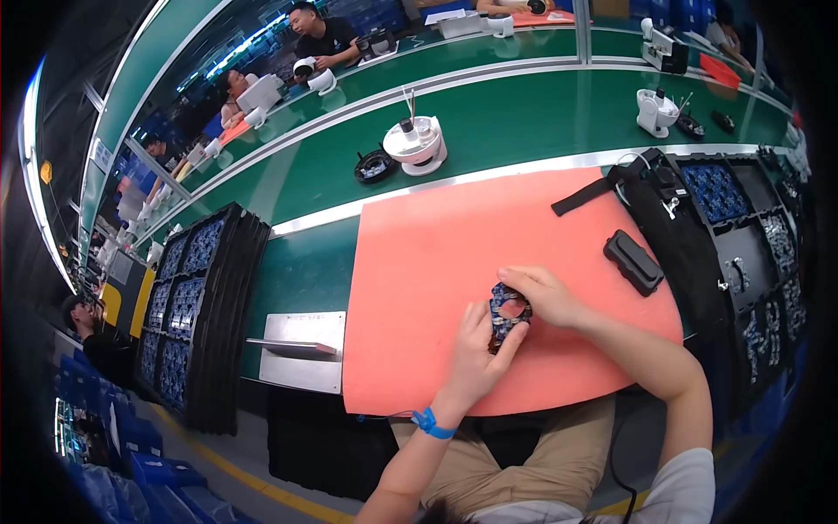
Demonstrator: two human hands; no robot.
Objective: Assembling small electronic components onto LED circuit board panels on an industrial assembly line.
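Between my two hands, over the pink mat [436, 253], is a small rounded electronic assembly [506, 316] with a dark blue circuit board and a dark rim. My left hand [481, 348] grips its left and near side, thumb along the lower edge; a blue strap circles that wrist. From the far right, my right hand [543, 295] holds the upper edge with fingers bent round it. The fingers hide part of the board. To the right on the mat lies a black oblong case [634, 263].
Black trays with blue circuit boards [186, 306] stand stacked at left, and trays of small parts [752, 262] at right. A metal plate fixture [301, 351] sits beside the mat. Beyond, a white device housing [415, 145] and a black round part [375, 166] rest on the green bench. Other people work farther off.
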